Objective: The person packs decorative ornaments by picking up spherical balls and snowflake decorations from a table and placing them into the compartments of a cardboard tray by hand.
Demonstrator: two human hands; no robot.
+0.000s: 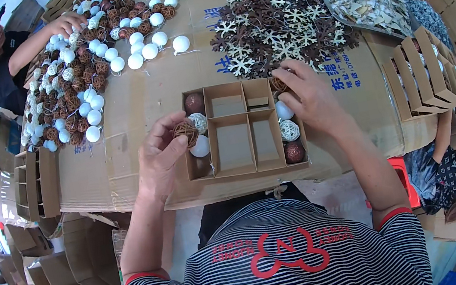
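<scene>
Wicker ball (185,131): brown, woven twig, round; held between the fingertips of the left hand (159,158), just above the left column of the box.

Box (247,166): shallow brown cardboard tray with card dividers, lying flat on the cardboard-covered table near the front edge. Narrow columns at left and right, larger cells in the middle.

Left column, back to front: dark red glitter ball (194,103), pale wicker ball (199,122), plain white ball (200,146).

Right column, back to front: brown wicker ball (280,84) under the right hand (308,97), white ball (284,110), pale wicker ball (289,130), dark red glitter ball (295,151).
</scene>
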